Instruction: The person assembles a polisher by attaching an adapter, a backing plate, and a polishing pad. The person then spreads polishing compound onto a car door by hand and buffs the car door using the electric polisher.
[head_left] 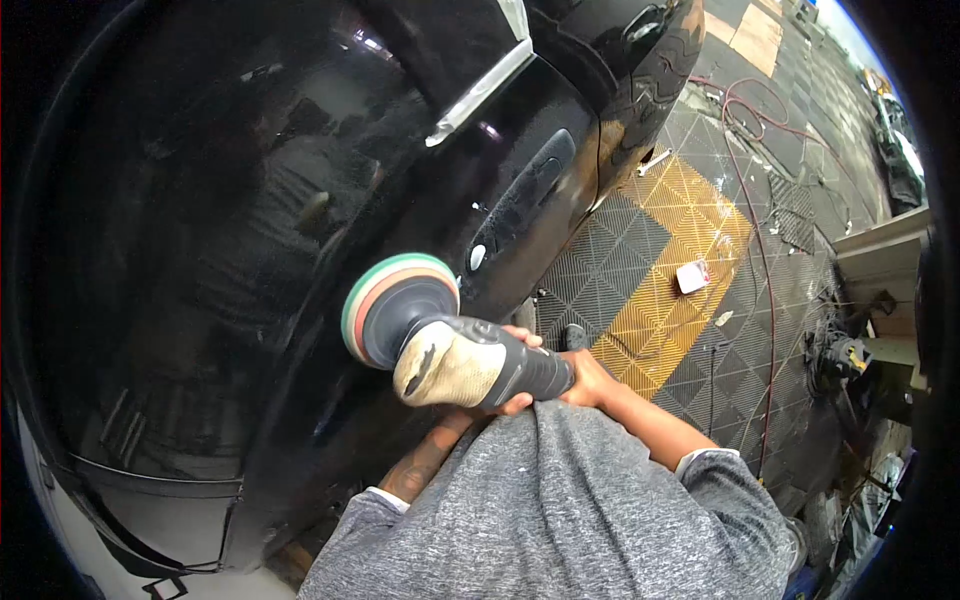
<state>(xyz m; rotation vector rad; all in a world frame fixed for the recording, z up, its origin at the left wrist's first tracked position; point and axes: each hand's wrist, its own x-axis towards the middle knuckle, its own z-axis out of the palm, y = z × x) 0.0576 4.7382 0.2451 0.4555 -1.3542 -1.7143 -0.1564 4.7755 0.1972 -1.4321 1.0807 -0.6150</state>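
A polisher (470, 362) with a grey-and-black body and a worn, tan-coloured head cover is held in front of my shirt. Its round layered pad (358, 300), edged in green and orange, faces the glossy black car panel (250, 200); whether it touches cannot be told. My left hand (515, 404) is closed around the polisher's body from below, mostly hidden, with fingertips showing at both sides. Around the rear end of the grip, my right hand (588, 378) is closed too. Beside the pad are a dark door handle (525, 195) and a small pale spot.
Masking tape (482, 92) runs along an upper edge of the car. On the grey-and-yellow floor tiles (650, 320) lie a small white container (691, 277) and a wrench-like tool (655, 162). A red hose (765, 330) trails across the floor at right.
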